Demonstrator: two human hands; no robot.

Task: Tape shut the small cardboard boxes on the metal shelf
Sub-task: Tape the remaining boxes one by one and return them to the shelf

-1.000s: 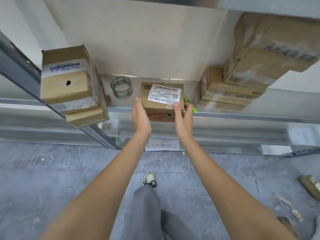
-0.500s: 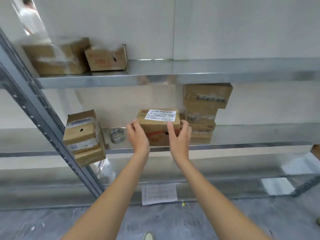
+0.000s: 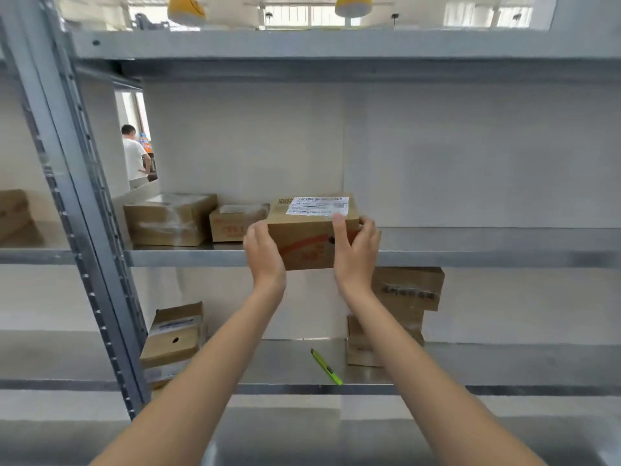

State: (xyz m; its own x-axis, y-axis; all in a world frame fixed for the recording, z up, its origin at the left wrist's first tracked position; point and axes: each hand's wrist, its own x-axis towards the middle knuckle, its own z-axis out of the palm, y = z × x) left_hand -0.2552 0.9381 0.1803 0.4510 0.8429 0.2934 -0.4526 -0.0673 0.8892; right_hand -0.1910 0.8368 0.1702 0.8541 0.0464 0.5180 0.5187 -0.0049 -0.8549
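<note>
Head view: both hands carry a small cardboard box [image 3: 311,232] with a white shipping label [image 3: 317,205] on top, held in front of the edge of the middle metal shelf [image 3: 487,257]. The left hand [image 3: 263,252] presses its palm and curled fingers against the box's nine o'clock end; the right hand [image 3: 356,250] wraps the three o'clock end, thumb lying up the front face, fingers curled round the far side. The box's lower front edge hangs below the shelf lip, so it does not look set down yet.

At nine o'clock from it two taped boxes [image 3: 169,218] and [image 3: 237,223] sit on that shelf, the nearer one just beside the carried box. On the lower shelf, a green utility knife [image 3: 326,366] lies at six o'clock, a stack of boxes [image 3: 403,307] at four o'clock, another stack [image 3: 174,338] at eight o'clock. A person in a white shirt [image 3: 134,156] stands far behind at ten o'clock.

Risks, as I judge them: the bottom edge could catch the shelf lip and tip the box out of the side grip; sliding it leftward could shove the neighbouring box; I see no tape roll here
</note>
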